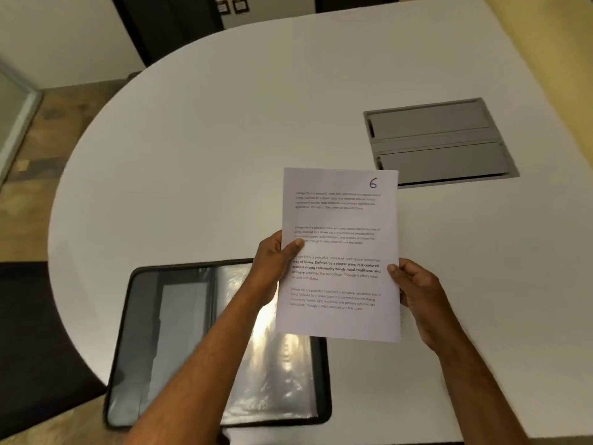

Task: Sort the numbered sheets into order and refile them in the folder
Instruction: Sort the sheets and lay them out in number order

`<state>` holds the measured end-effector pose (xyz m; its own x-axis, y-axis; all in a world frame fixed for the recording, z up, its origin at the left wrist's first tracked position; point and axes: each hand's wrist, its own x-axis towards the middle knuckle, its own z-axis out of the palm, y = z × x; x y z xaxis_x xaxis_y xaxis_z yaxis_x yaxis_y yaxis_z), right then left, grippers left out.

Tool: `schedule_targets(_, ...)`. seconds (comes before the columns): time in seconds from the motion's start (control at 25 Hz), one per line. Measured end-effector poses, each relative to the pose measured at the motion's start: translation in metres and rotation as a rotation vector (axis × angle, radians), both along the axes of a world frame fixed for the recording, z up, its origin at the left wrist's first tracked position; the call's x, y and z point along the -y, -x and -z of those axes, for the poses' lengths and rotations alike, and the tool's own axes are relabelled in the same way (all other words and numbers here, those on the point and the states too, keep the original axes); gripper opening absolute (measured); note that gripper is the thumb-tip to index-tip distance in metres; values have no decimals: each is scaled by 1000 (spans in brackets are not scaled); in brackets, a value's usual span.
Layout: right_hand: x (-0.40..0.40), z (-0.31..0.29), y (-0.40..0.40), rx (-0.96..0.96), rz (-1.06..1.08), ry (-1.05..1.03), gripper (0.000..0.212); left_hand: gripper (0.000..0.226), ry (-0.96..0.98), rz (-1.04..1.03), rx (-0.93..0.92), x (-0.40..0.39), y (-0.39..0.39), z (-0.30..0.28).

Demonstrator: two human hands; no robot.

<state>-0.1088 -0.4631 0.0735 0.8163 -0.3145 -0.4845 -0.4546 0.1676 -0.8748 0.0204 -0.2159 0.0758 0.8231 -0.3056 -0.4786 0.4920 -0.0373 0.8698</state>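
Under your hands, the white table runs off frame. Below your left hand, your forearm hides part of the open folder. Both hands, right hand included, pinch the sheets, topmost numbered 6; those behind are hidden.

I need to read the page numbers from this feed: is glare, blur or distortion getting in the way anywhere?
Head view: the handwritten 6 on the sheet is legible, though its printed text is soft; strong glare washes over the open folder and its plastic sleeves, hiding anything inside; wide-angle distortion bows the table edge; the left hand and right hand look sharp.
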Motion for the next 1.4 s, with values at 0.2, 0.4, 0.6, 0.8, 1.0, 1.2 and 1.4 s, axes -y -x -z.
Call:
schedule_targets(0.2, -70, -17, -23, -64, -172, -9, 16, 33, 90, -170, -107, -91, 24, -13)
schedule_targets(0.4, -153, -25, -33, -40, -117, -2, 11, 40, 155, -253, -146, -176, 51, -6)
schedule_targets(0.6, -253, -35, -38, -41, -73, -64, 17, 38, 174, -371, -193, -259, 62, 10)
schedule_targets(0.8, -328, -49, -40, -134, -80, -442, 45, 37, 279, -344, -261, -334, 48, 6)
schedule_targets(1.0, -371, -52, -34, -226, -173, -825, 87, 39, 363, -297, -278, -367, 48, 5)
schedule_targets(1.2, -385, -58, -23, -217, -225, -1055, 90, 47, 396, -299, -285, -363, 59, 4)
schedule_targets(1.4, -368, -62, -12, -208, -256, -1120, 95, 38, 396, -329, -289, -328, 75, -6)
